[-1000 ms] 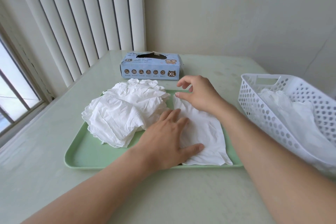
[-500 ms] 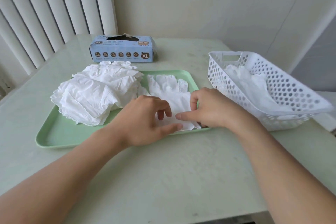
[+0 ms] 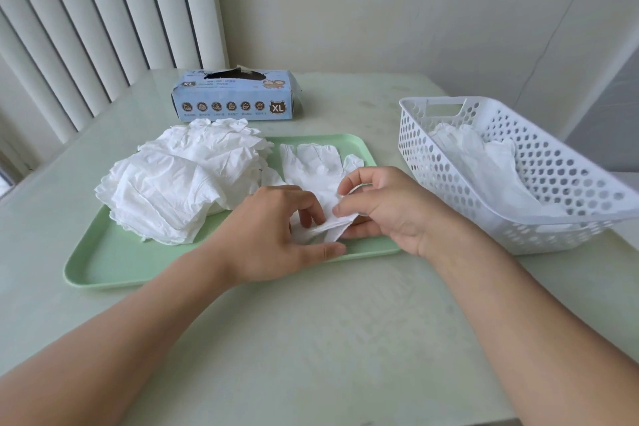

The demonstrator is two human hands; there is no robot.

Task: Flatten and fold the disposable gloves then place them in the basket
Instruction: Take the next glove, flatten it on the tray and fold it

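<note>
A thin white glove [image 3: 313, 166] lay flat on the right part of the tray, its finger end pointing far and its near cuff edge lifted. A crumpled pile of gloves [image 3: 183, 183] sat left. The white perforated basket [image 3: 539, 190] stood right, holding folded gloves [image 3: 484, 162].
</note>
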